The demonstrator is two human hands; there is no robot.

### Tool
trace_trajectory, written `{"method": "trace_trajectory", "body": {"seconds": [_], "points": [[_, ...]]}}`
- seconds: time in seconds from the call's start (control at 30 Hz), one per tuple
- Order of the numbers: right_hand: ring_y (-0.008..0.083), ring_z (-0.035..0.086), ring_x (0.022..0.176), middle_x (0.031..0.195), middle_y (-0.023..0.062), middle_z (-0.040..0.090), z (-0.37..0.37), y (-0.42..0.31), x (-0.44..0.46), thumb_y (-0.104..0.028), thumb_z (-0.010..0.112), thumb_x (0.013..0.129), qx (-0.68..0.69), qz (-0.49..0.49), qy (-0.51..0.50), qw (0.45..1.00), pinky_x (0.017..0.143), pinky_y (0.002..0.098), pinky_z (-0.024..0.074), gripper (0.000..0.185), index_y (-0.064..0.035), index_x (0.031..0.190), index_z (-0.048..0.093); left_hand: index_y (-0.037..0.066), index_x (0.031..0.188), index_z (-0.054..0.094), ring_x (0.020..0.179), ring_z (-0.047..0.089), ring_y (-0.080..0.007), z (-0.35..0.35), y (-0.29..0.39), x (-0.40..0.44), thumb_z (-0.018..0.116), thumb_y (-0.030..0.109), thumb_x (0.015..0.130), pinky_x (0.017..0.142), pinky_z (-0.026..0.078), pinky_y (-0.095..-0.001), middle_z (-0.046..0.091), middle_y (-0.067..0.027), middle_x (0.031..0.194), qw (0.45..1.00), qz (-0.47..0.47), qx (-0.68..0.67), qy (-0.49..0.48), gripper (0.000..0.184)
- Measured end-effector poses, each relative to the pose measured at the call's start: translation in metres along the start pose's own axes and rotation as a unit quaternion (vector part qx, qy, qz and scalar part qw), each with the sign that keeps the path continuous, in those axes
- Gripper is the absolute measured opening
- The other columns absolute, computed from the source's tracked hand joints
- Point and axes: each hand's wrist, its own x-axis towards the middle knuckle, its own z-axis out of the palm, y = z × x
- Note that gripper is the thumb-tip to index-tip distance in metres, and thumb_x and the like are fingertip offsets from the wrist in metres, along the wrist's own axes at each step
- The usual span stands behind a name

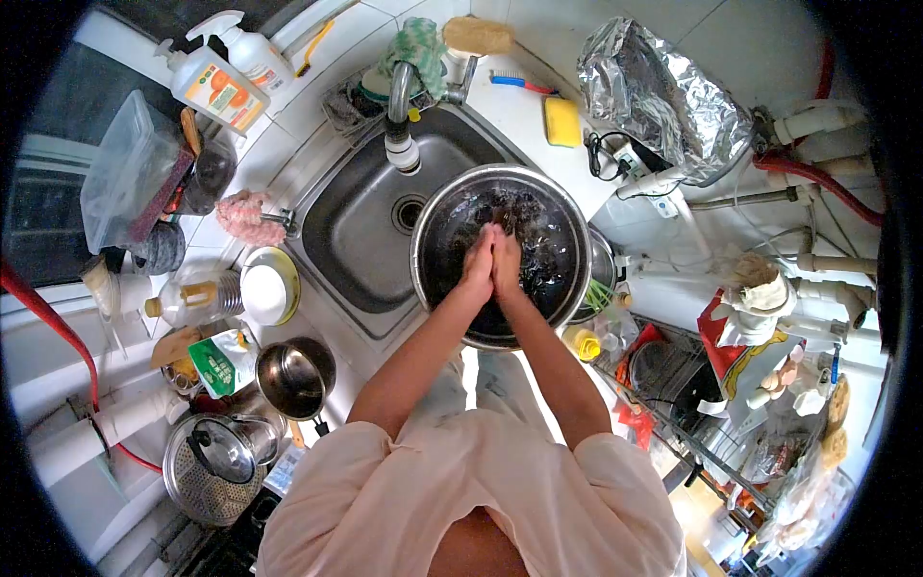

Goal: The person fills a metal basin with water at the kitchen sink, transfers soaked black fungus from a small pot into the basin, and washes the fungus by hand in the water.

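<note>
Kitchen corner with a pale wall (735, 48) and a white counter (514, 111), seen from above. A metal sink (336, 236) is set into the counter, and its faucet (402, 120) carries a green cloth (419, 46). Overlapping the sink's right side is a large metal bowl (416, 255), which holds dark, glistening contents (550, 258). Over the bowl's middle, the person's left hand (475, 264) and right hand (508, 263) meet palm to palm, directed away from the body. The fingers appear extended and close together, those of one hand against those of the other; whether anything lies between the palms cannot be told, nor whether the fingertips enter the contents.

Beyond the bowl lie a yellow sponge (561, 122) and a brush (522, 83) with a blue and red handle; to their right is a foil-covered object (663, 101). Left of the sink are two pump bottles (223, 91), a white bowl (263, 291) and, nearer the person, a saucepan (291, 382). Right: a wire rack (697, 447).
</note>
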Motion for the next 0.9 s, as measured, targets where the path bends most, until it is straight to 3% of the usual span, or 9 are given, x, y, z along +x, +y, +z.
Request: {"method": "trace_trajectory", "body": {"seconds": [0.07,0.17,0.23,0.37,0.5,0.57,0.7,0.77,0.9], "points": [[0.0306,0.057,0.087,0.095,0.0218,0.059,0.001,0.008,-0.015,-0.034,0.041,0.088,-0.066,0.069,-0.045,0.994,0.078,0.0354,0.0431,0.046,0.0022,0.117,0.045,0.006,0.111,0.056,0.099,0.051,-0.0165,-0.008,0.012,0.016,0.050,0.048,0.084,0.086,0.040,-0.0313,0.056,-0.0055,0.109,0.999,0.005,0.037,-0.026,0.050],[0.0359,0.056,0.086,0.090,0.0242,0.057,0.020,-0.010,-0.037,-0.042,0.039,0.087,-0.022,-0.107,0.050,0.993,0.076,0.0388,0.0418,0.051,0.0038,0.108,0.048,0.003,0.110,0.056,0.095,0.053,-0.0163,-0.026,-0.007,0.065,0.050,0.050,0.083,0.081,0.043,-0.0301,0.057,-0.0081,0.106,0.979,0.112,-0.102,-0.137,0.054],[0.0396,0.053,0.091,0.098,0.0286,0.054,0.008,-0.024,-0.021,-0.043,0.038,0.088,-0.075,0.062,-0.053,0.994,0.082,0.0397,0.0389,0.053,0.0045,0.110,0.048,0.003,0.113,0.054,0.095,0.054,-0.0172,-0.017,0.008,0.020,0.049,0.047,0.085,0.082,0.043,-0.0303,0.056,-0.0078,0.108,0.995,0.047,0.015,-0.084,0.052],[0.0390,0.050,0.099,0.106,0.0258,0.053,-0.002,-0.020,0.025,-0.036,0.044,0.087,-0.234,-0.085,0.046,0.967,0.085,0.0422,0.0392,0.046,0.0027,0.111,0.049,0.003,0.125,0.043,0.113,0.044,-0.0190,-0.008,-0.001,-0.004,0.044,0.040,0.089,0.096,0.032,-0.0282,0.049,-0.0065,0.121,0.986,-0.023,-0.114,-0.117,0.051],[0.0349,0.051,0.100,0.112,0.0177,0.052,-0.040,-0.051,0.012,-0.020,0.057,0.080,-0.308,-0.271,0.082,0.908,0.087,0.0404,0.0386,0.038,-0.0021,0.113,0.050,0.005,0.126,0.041,0.114,0.043,-0.0188,-0.018,0.025,-0.033,0.046,0.031,0.090,0.097,0.030,-0.0290,0.047,-0.0065,0.124,0.961,0.247,0.123,-0.025,0.045],[0.0348,0.052,0.096,0.107,0.0181,0.054,-0.065,-0.032,0.007,-0.021,0.056,0.082,-0.370,-0.280,0.181,0.867,0.085,0.0357,0.0403,0.036,-0.0023,0.112,0.050,0.006,0.125,0.042,0.111,0.045,-0.0182,-0.041,0.020,-0.027,0.049,0.028,0.089,0.094,0.033,-0.0293,0.049,-0.0077,0.122,0.943,0.257,0.202,0.062,0.043],[0.0235,0.052,0.098,0.106,0.0086,0.056,-0.069,0.076,0.009,-0.029,0.051,0.088,-0.116,-0.124,0.124,0.978,0.087,0.0309,0.0384,0.033,-0.0035,0.110,0.053,0.004,0.119,0.047,0.108,0.046,-0.0191,-0.050,-0.018,-0.010,0.052,0.026,0.088,0.092,0.035,-0.0301,0.050,-0.0090,0.119,0.973,0.171,0.116,0.099,0.038],[0.0204,0.053,0.094,0.102,0.0061,0.057,-0.042,0.032,-0.007,-0.025,0.055,0.086,0.237,0.190,0.160,0.939,0.086,0.0282,0.0387,0.030,-0.0045,0.108,0.054,0.008,0.114,0.052,0.099,0.053,-0.0206,-0.052,-0.037,0.016,0.057,0.037,0.082,0.088,0.039,-0.0361,0.056,-0.0066,0.108,0.989,0.127,0.038,0.066,0.044],[0.0166,0.051,0.095,0.105,0.0057,0.056,-0.031,0.020,-0.015,-0.021,0.059,0.083,0.328,0.173,0.000,0.929,0.086,0.0268,0.0378,0.034,-0.0039,0.111,0.052,0.009,0.108,0.055,0.087,0.058,-0.0245,-0.037,-0.020,0.027,0.055,0.043,0.081,0.076,0.047,-0.0378,0.059,-0.0071,0.103,0.991,-0.067,-0.109,-0.031,0.043]]}}
